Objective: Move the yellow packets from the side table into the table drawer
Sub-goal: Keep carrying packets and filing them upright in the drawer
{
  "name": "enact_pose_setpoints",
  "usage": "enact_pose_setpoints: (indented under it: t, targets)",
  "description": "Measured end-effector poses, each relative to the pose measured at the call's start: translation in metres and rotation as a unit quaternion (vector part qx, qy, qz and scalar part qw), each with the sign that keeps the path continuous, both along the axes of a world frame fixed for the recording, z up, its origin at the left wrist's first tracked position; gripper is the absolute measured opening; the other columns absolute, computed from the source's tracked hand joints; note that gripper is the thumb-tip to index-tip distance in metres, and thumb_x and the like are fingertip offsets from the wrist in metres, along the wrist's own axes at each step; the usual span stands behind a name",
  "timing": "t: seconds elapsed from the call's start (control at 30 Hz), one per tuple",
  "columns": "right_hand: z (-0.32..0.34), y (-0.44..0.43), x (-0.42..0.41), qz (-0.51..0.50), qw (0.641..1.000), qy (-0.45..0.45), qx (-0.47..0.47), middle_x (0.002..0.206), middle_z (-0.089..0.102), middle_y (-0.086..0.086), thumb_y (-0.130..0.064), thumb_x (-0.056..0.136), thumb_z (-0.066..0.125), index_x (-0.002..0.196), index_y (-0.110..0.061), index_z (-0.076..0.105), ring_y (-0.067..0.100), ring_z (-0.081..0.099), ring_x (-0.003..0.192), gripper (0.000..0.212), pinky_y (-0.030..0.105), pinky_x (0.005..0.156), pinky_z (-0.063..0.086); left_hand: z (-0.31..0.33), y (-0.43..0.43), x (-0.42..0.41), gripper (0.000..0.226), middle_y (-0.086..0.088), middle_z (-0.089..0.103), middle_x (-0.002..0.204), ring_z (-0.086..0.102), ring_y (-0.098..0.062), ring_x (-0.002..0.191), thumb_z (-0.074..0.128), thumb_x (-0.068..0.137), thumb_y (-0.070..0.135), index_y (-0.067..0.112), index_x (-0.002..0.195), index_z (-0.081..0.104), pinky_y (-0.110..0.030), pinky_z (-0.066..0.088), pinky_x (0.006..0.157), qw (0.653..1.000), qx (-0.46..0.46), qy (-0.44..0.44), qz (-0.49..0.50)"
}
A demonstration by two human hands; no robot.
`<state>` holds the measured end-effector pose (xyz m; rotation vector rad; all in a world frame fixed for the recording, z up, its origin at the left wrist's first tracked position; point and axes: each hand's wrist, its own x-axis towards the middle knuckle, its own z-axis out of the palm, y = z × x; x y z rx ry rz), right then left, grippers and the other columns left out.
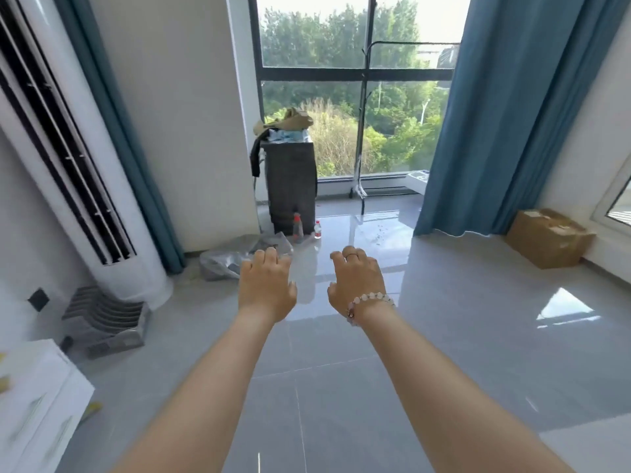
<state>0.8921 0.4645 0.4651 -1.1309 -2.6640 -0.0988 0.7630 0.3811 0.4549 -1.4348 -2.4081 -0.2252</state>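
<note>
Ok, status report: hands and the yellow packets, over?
Left hand open, empty. Right hand open, empty. Yellow packets blurred, far left edge, on white table. Nothing blocking in view.

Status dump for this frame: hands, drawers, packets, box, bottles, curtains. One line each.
Left hand: open, fingers loosely curled, holds nothing.
Right hand: open, holds nothing.
Side table drawers: appear closed; blurred.
Yellow packets: on the table top at the frame edge, too blurred to count.
Cardboard box: closed, on the floor.
Taller bottle: upright.
Smaller bottle: upright.
Curtains: drawn aside.
</note>
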Motion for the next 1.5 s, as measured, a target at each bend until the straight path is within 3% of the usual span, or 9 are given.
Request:
enact_pose_setpoints:
  t: [0.4,0.67,0.8,1.13,1.5]
  targets:
    - [0.003,0.019,-0.229,0.236,0.972,-0.010,-0.006,0.132,0.041,0.008,-0.024,0.088,0.051,0.125,-0.013,0.046,0.025,0.039,0.123,0.038,0.036,0.101,0.034,-0.001,-0.028,-0.176,0.047,-0.007,0.044,0.129,0.040,-0.025,0.120,0.045,0.091,0.043,0.018,0.131,0.043,-0.036,0.033,0.097,0.971,-0.041,-0.060,0.228]
    - [0.012,0.037,-0.368,0.349,0.936,-0.030,-0.021,0.128,0.045,0.008,-0.026,0.090,0.049,0.123,-0.011,0.049,0.024,0.041,0.121,0.036,0.034,0.101,0.033,0.003,-0.006,-0.277,0.038,-0.007,0.048,0.121,0.046,-0.025,0.112,0.048,0.091,0.041,0.015,0.117,0.050,-0.036,0.039,0.091,0.942,-0.030,-0.096,0.319]
    - [-0.004,0.005,-0.428,0.427,0.903,-0.038,-0.031,0.130,0.044,0.008,-0.027,0.091,0.048,0.126,-0.012,0.048,0.024,0.042,0.121,0.038,0.034,0.101,0.033,-0.018,-0.036,-0.311,0.034,-0.005,0.048,0.118,0.048,-0.024,0.108,0.048,0.091,0.041,0.015,0.113,0.051,-0.031,0.035,0.077,0.913,-0.017,-0.091,0.397]
    - [-0.044,-0.085,-0.553,0.521,0.849,-0.074,-0.033,0.128,0.044,0.009,-0.024,0.090,0.047,0.121,-0.011,0.049,0.025,0.041,0.118,0.034,0.033,0.097,0.034,-0.051,-0.137,-0.406,0.037,-0.005,0.045,0.122,0.046,-0.024,0.110,0.045,0.092,0.036,0.014,0.122,0.047,-0.031,0.037,0.079,0.851,-0.045,-0.071,0.519]
    - [-0.053,-0.179,-0.720,0.566,0.819,-0.077,-0.051,0.130,0.042,0.007,-0.021,0.087,0.047,0.126,-0.013,0.045,0.024,0.040,0.120,0.040,0.033,0.098,0.033,-0.056,-0.228,-0.572,0.040,-0.004,0.044,0.124,0.045,-0.023,0.113,0.047,0.091,0.037,0.016,0.124,0.045,-0.033,0.038,0.083,0.837,-0.038,-0.055,0.543]
